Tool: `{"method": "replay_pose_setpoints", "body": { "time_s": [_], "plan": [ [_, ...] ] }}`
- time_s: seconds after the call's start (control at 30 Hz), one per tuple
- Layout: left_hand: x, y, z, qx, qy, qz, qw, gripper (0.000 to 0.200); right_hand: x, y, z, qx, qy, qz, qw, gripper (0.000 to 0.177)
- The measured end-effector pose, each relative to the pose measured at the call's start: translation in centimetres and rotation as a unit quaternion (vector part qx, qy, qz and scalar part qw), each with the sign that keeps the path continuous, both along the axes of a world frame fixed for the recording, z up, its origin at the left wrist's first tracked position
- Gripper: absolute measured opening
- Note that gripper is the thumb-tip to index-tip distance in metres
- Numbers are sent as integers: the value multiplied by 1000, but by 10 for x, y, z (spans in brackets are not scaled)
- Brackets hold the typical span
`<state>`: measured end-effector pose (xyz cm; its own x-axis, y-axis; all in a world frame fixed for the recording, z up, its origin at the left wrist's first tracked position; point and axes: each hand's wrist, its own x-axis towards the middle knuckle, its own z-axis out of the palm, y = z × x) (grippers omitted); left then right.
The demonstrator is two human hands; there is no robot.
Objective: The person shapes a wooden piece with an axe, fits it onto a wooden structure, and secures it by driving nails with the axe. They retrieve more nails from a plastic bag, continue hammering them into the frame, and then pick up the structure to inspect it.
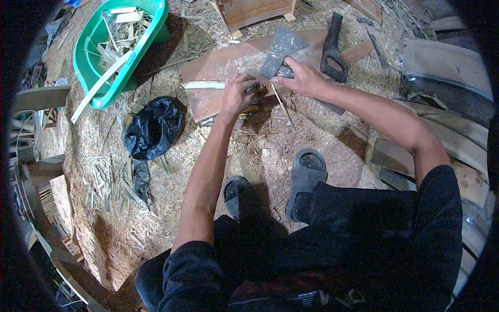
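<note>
In the head view, my left hand (240, 94) is closed above a reddish-brown board (218, 60), with its fingers curled round something mostly hidden. A pale wood strip (204, 85) runs along the board up to this hand. My right hand (304, 79) is closed on a flat grey blade-like tool (283, 46), its thumb against the edge; the grip is partly hidden. A thin wood stick (282, 104) slants down from between the two hands. Something small and yellow (250, 110) shows below my left hand.
A green plastic tub (80, 67) with wood offcuts stands at upper left. A black plastic bag (153, 127) lies below it. A dark tool with a looped handle (331, 49) rests right of the board. Planks (447, 125) line the right side; wood shavings cover the floor.
</note>
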<state>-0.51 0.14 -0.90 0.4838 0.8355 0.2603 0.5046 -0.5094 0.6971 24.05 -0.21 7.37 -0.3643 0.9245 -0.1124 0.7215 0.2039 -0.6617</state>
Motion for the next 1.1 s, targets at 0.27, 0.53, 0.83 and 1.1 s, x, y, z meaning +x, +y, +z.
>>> {"method": "replay_pose_setpoints", "body": {
  "time_s": [0.27, 0.53, 0.83, 1.1],
  "plan": [
    [-1, 0, -7, 47, 22, 19, 998, 33, -12, -2, 20, 39, -125, 91, 987, 46],
    [-3, 4, -11, 40, 29, 5, 999, 33, -15, 7, 21, 66, -164, 112, 978, 47],
    [-2, 2, -7, 55, 24, 19, 998, 24, -5, -2, -6, 137, -168, 166, 962, 42],
    [1, 2, -2, 22, 11, 23, 999, 24, -6, -5, -7, 154, -187, 172, 955, 36]
  ]
}}
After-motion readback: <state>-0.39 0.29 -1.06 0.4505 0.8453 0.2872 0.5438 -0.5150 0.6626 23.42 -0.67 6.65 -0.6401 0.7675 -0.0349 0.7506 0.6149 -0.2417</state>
